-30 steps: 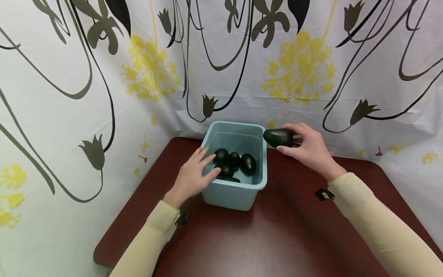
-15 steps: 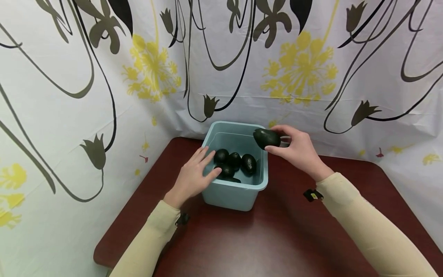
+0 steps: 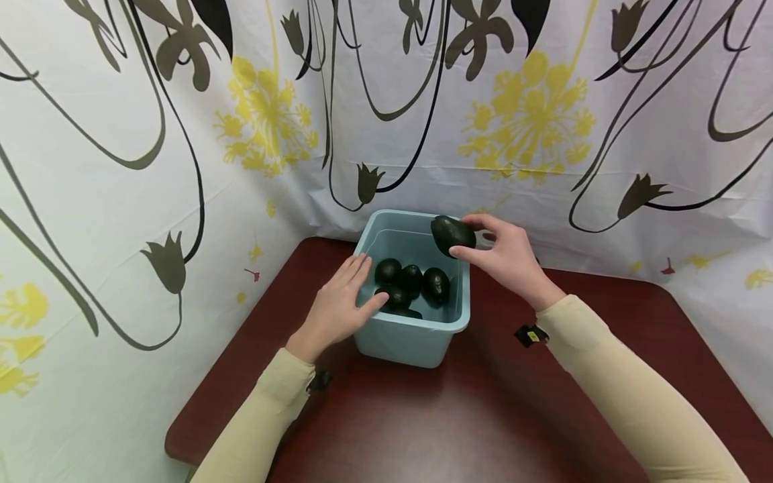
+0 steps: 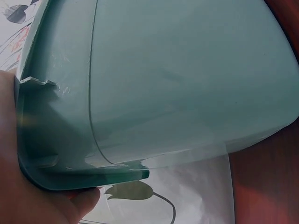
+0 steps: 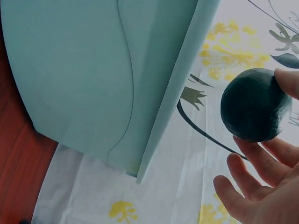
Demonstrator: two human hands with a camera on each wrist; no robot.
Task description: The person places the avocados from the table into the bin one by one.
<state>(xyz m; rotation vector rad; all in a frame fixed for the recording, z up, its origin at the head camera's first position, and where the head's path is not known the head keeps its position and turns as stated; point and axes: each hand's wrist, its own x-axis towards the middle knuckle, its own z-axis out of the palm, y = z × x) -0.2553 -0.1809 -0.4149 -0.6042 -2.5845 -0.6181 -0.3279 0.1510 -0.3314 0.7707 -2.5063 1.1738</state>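
My right hand [image 3: 507,261] pinches a dark green avocado [image 3: 451,235] between thumb and fingers, over the right rim of a light blue plastic bin [image 3: 403,341]. In the right wrist view the held avocado [image 5: 254,105] is above the rim, apart from it. Several more avocados [image 3: 436,286] lie at the bottom of the bin. My left hand [image 3: 334,305] rests on the bin's left rim near the front corner, fingers extended along it and thumb reaching over the opening. From the left wrist, the bin's outer wall [image 4: 187,84] fills most of the view.
The bin stands on a dark red table [image 3: 423,422] with rounded corners, toward its back edge. Behind and to the left hangs a white curtain [image 3: 392,147] with grey and yellow flower prints, close to the table.
My right hand has carried the avocado leftward, from beside the bin's right rim to over its opening. The left hand has stayed on the rim.
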